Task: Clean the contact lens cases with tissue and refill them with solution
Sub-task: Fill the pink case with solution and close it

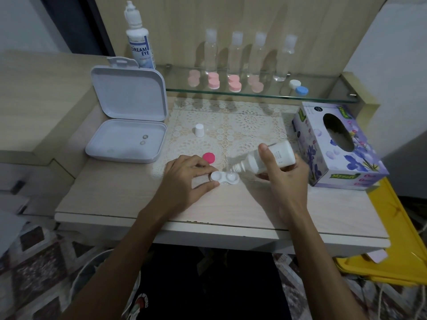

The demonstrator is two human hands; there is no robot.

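Refill step. Left hand (184,179) pinches the white twin-well plastic lens case (224,178) at its left end, flat on the surface (115,199). Right hand (285,179) wraps the tilted white plastic solution bottle (265,159), nozzle over right well. Case looks light, slippery, skids easily: hold by edges. Bottle soft: squeeze mid-body gently.

Left hand (184,179) pinching, right hand (283,176) gripping.

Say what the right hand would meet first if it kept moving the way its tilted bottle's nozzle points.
Most likely the right-hand well of the white lens case: the solution bottle held by the right hand points its nozzle there. Height above it is unclear.
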